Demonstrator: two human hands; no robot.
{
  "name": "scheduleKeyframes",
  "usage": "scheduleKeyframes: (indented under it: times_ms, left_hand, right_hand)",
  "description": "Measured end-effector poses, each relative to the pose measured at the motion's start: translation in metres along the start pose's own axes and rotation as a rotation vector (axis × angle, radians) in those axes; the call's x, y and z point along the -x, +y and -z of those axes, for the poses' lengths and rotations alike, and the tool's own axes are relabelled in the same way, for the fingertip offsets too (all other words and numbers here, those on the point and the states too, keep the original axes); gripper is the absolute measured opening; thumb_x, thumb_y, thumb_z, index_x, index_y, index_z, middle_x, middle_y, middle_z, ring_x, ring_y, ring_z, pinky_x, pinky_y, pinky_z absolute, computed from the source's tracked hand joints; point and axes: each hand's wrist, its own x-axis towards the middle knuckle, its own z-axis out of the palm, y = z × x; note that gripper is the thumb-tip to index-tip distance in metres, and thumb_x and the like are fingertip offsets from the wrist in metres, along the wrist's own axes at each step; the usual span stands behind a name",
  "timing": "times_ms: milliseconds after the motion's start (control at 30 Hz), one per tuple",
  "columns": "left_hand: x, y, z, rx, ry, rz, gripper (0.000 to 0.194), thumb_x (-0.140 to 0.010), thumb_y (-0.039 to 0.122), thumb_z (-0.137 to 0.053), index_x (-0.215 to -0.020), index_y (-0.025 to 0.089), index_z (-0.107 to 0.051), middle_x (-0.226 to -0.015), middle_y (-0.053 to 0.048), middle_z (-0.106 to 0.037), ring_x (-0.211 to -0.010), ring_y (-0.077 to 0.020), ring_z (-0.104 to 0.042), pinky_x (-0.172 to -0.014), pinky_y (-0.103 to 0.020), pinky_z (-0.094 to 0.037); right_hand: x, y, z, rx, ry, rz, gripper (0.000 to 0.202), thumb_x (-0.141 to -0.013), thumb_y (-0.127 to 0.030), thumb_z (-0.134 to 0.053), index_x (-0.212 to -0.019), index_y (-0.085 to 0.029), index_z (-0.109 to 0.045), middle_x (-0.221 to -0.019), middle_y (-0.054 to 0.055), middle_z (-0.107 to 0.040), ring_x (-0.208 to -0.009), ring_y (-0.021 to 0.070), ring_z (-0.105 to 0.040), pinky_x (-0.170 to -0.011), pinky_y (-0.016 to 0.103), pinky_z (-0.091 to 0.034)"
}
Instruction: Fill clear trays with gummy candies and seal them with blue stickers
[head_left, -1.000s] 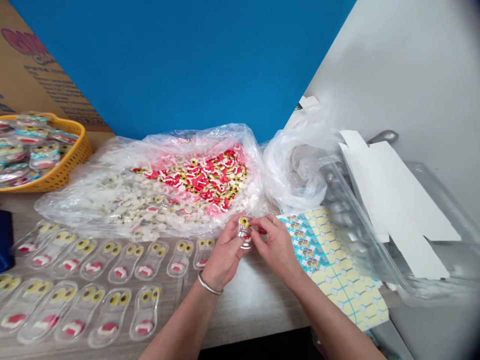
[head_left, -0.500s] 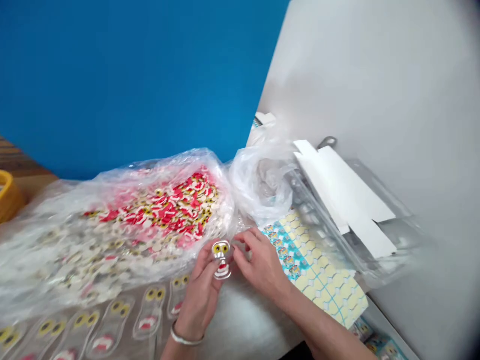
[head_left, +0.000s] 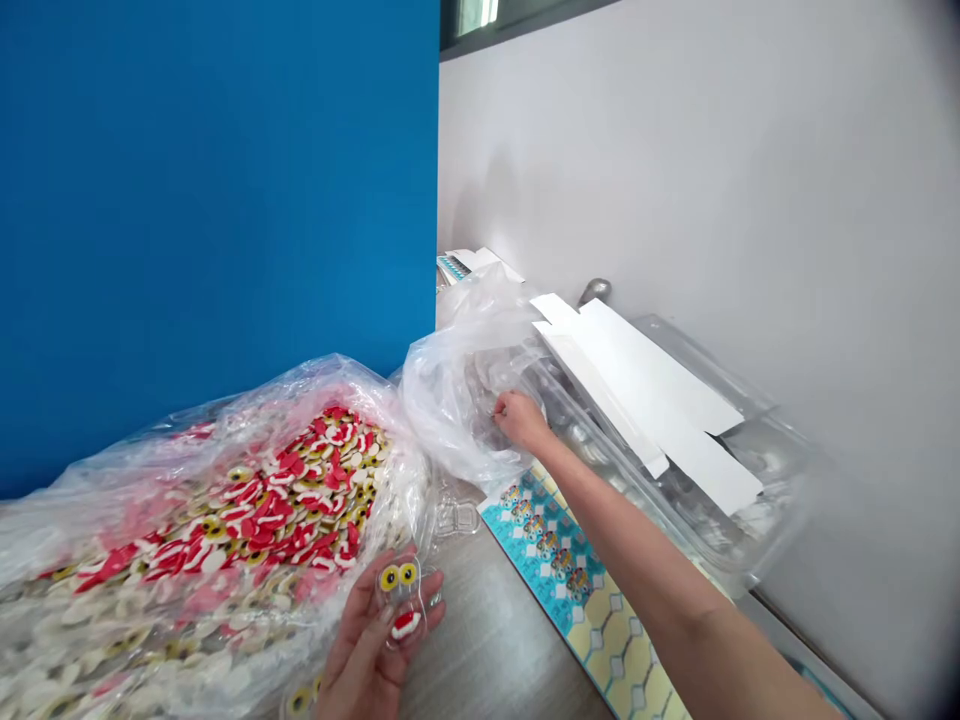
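In my left hand (head_left: pixel 367 640) is a small clear plastic piece (head_left: pixel 400 605) carrying two yellow eyes with black pupils and a red-and-white mouth; the fingers are wrapped round it from behind and the thumb lies on its edge. My right hand (head_left: pixel 519 420) reaches into the mouth of a crumpled clear plastic bag (head_left: pixel 442 400). Its fingers are curled together, and I cannot see what is between them. Left of that bag, a large clear bag (head_left: pixel 225 400) lies open over a heap of yellow eye and red-and-white mouth pieces (head_left: pixel 300 490).
Printed blue-and-yellow sheets (head_left: pixel 547 560) lie under my right forearm. Folded white card (head_left: pixel 645 370) rests on a clear plastic bin (head_left: pixel 735 575) at the right. An empty clear shell (head_left: pixel 456 517) sits on the table (head_left: pixel 495 620). A blue panel (head_left: pixel 225 180) stands behind.
My right hand has left the clear piece and moved up and away into the plastic bag. My left hand, still holding the piece, is lower in view. The camera has turned right.
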Motion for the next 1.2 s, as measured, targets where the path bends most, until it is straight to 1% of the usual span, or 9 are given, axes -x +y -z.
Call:
scheduleKeyframes:
  times_ms: [167,300,367,400,467,533,800,933,1200]
  left_hand:
    - [0.001,-0.001,-0.003,-0.014,-0.005,-0.014,0.047,-0.067,0.035,-0.082,-0.112,0.030,-0.068,-0.138,-0.004,-0.060,-0.109,-0.0332,-0.067,-0.088,-0.044,-0.058]
    - [0.008,-0.004,-0.005,0.052,-0.086,-0.053,0.047,-0.078,0.033,-0.074,-0.124,0.030,-0.062,-0.139,-0.006,-0.058,-0.119,-0.0296,-0.061,-0.095,-0.043,-0.054]
    - [0.013,-0.005,-0.007,0.111,-0.149,-0.069,0.044,-0.084,0.033,-0.068,-0.127,0.029,-0.059,-0.139,-0.007,-0.057,-0.121,-0.0286,-0.059,-0.094,-0.043,-0.054]
    - [0.016,-0.006,-0.008,0.147,-0.183,-0.067,0.042,-0.087,0.035,-0.064,-0.128,0.028,-0.057,-0.138,-0.008,-0.057,-0.121,-0.0280,-0.059,-0.094,-0.043,-0.053]
    - [0.023,-0.008,-0.011,0.200,-0.244,-0.053,0.040,-0.091,0.040,-0.057,-0.128,0.026,-0.056,-0.134,-0.009,-0.059,-0.117,-0.0269,-0.061,-0.093,-0.043,-0.053]
    - [0.032,-0.013,-0.013,0.203,-0.288,-0.055,0.039,-0.092,0.041,-0.056,-0.127,0.024,-0.056,-0.129,-0.010,-0.061,-0.111,-0.0255,-0.063,-0.091,-0.042,-0.052]
    - [0.067,-0.046,0.004,0.096,-0.218,-0.191,0.036,-0.082,0.014,-0.066,-0.116,0.023,-0.062,-0.115,-0.005,-0.068,-0.108,-0.0185,-0.062,-0.095,-0.031,-0.045]
    - [0.074,-0.054,0.020,0.132,-0.150,-0.237,0.037,-0.079,0.010,-0.064,-0.114,0.023,-0.062,-0.114,-0.004,-0.069,-0.106,-0.0173,-0.063,-0.094,-0.030,-0.044]
    - [0.081,-0.060,0.047,0.099,-0.003,-0.236,0.039,-0.075,0.022,-0.072,-0.113,0.021,-0.067,-0.113,-0.006,-0.070,-0.110,-0.0216,-0.061,-0.099,-0.035,-0.041]
  right_hand:
    - [0.016,-0.001,0.024,-0.156,0.081,-0.008,0.005,-0.080,-0.017,-0.058,-0.075,-0.018,-0.060,-0.084,0.004,-0.068,-0.081,0.0168,-0.063,-0.075,0.028,-0.047]
    - [0.072,-0.040,0.057,-0.495,0.201,-0.042,0.014,-0.088,-0.033,-0.051,-0.091,-0.020,-0.054,-0.087,0.005,-0.069,-0.077,0.0171,-0.065,-0.062,0.027,-0.050]
    - [0.112,-0.067,0.066,-0.791,0.090,-0.075,0.018,-0.086,-0.038,-0.057,-0.092,-0.022,-0.054,-0.079,0.002,-0.069,-0.061,0.0145,-0.062,-0.052,0.026,-0.048]
    - [0.131,-0.080,0.068,-0.857,-0.066,-0.099,0.019,-0.084,-0.040,-0.060,-0.088,-0.021,-0.056,-0.068,-0.001,-0.066,-0.051,0.0129,-0.057,-0.048,0.025,-0.046]
    - [0.167,-0.100,0.062,-0.937,-0.335,-0.173,0.021,-0.081,-0.041,-0.064,-0.085,-0.021,-0.058,-0.057,-0.004,-0.062,-0.043,0.0119,-0.052,-0.044,0.025,-0.043]
    - [0.194,-0.111,0.047,-0.958,-0.466,-0.231,0.022,-0.080,-0.041,-0.065,-0.086,-0.021,-0.060,-0.053,-0.005,-0.060,-0.041,0.0121,-0.051,-0.043,0.025,-0.042]
    - [0.254,-0.117,0.003,-0.802,-0.286,-0.162,0.012,-0.081,-0.032,-0.063,-0.086,-0.020,-0.062,-0.073,0.000,-0.065,-0.060,0.0149,-0.058,-0.053,0.027,-0.046]
    - [0.279,-0.124,-0.010,-0.903,-0.376,-0.264,0.019,-0.078,-0.035,-0.066,-0.086,-0.021,-0.058,-0.070,-0.002,-0.063,-0.049,0.0120,-0.051,-0.043,0.024,-0.038]
    - [0.291,-0.138,-0.042,-1.105,-0.468,-0.350,0.030,-0.073,-0.038,-0.073,-0.089,-0.019,-0.057,-0.068,-0.003,-0.062,-0.060,0.0134,-0.056,-0.055,0.025,-0.042]
